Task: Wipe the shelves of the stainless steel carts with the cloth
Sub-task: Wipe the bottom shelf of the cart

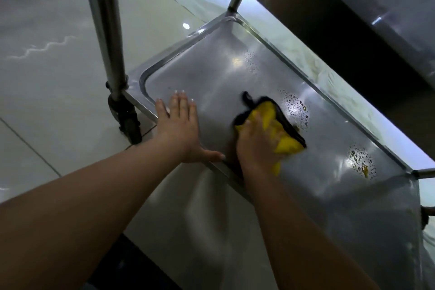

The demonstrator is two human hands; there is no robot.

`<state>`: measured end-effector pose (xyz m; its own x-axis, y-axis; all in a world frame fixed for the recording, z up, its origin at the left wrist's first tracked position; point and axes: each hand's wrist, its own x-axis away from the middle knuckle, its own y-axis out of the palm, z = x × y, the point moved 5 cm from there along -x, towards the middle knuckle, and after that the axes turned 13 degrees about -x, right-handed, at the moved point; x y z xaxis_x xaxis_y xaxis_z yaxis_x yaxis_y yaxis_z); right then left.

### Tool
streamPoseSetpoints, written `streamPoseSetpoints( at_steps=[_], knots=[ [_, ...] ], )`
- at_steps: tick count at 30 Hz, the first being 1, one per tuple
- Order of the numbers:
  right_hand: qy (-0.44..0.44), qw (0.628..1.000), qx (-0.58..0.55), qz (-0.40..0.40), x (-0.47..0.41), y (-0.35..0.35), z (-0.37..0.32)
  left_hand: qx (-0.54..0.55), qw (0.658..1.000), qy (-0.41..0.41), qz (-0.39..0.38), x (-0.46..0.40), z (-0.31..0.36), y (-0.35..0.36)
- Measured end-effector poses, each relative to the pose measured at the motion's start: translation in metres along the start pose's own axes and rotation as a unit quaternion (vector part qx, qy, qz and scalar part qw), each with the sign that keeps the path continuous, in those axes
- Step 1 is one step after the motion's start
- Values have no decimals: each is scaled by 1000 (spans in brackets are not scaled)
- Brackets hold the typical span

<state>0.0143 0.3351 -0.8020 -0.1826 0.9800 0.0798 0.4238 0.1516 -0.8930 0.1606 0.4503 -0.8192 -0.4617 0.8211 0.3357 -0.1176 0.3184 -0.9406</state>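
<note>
I look down at the bottom shelf (211, 66) of a stainless steel cart. My right hand (256, 146) grips a bunched yellow cloth with a black edge (280, 122) and presses it on the shelf near its middle. My left hand (181, 129) lies flat on the shelf's near rim, fingers straight and spread, thumb along the edge. Patches of water drops lie on the steel: one just beyond the cloth (295, 107), one to the right (360, 162), one farther back (251, 61).
The cart's upright post (106, 30) and black caster wheel (127, 117) stand at the left corner. A higher shelf (353, 7) overhangs at the upper right. Pale glossy floor tiles (47, 66) surround the cart.
</note>
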Motion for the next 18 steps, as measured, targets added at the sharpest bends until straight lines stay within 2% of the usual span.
streamPoseSetpoints(
  at_steps=[4, 8, 13, 18],
  knots=[
    [-204, 973, 39, -101, 17, 24, -42, -1, 997, 61, 45, -3, -27, -6],
    [-334, 924, 68, -172, 21, -9, -8, 29, 997, -27, 67, -6, -76, -9],
    [-329, 911, 137, -206, 28, -9, 1, 47, 996, -53, 53, -3, -71, -2],
    [-327, 901, 145, -244, 18, 40, -86, 47, 996, -74, 23, -2, -71, -6]
  ],
)
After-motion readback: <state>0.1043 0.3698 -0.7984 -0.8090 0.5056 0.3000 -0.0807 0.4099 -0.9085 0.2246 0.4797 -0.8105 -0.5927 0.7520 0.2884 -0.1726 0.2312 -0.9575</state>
